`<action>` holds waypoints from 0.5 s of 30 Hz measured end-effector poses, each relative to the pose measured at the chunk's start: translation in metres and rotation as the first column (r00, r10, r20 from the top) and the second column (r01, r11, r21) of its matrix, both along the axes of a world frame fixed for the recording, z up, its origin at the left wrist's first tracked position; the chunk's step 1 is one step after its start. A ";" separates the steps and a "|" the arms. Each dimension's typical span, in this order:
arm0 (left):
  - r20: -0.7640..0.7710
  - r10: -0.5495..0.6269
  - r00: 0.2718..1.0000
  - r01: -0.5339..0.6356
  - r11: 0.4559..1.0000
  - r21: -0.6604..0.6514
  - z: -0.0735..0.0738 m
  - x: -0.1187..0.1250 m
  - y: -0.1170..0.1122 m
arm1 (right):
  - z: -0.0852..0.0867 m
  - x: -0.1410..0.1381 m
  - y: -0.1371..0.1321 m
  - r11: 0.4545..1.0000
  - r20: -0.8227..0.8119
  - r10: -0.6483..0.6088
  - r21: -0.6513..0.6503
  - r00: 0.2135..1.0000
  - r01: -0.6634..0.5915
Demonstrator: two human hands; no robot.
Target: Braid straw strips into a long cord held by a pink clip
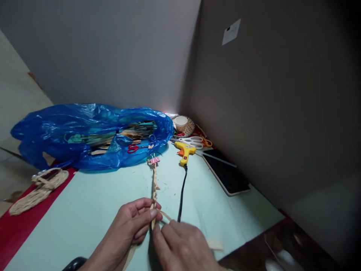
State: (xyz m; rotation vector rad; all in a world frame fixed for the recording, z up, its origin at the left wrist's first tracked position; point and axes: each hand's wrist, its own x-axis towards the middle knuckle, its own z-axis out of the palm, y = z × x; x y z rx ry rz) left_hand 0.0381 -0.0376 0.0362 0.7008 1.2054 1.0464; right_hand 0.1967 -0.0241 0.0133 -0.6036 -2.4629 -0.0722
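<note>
A thin braid of pale plant-fibre strips [154,184] runs toward me from a pink binder clip [154,160] on the table. My left hand [138,220] pinches the near end of the braid between thumb and fingers. Close beside it, my right hand [180,242] is closed on a loose strip [165,215] that comes off the braid. One strip end hangs below my left hand, and another pale end [216,245] shows to the right of my right hand. The fingertips of my right hand are partly hidden.
A blue plastic bag [84,116] of dried strips lies at the back left, with red scissors [133,148] on it. A yellow glue gun [185,150], white scissors [194,141], a cup [181,122] and a tablet [225,173] stand right. A woven sandal [39,190] lies left.
</note>
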 end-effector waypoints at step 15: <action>-0.077 0.022 0.997 -0.012 0.992 0.123 -0.007 -0.001 -0.002 | 0.022 -0.003 0.042 0.435 -0.153 -0.052 -0.893 0.987 -0.115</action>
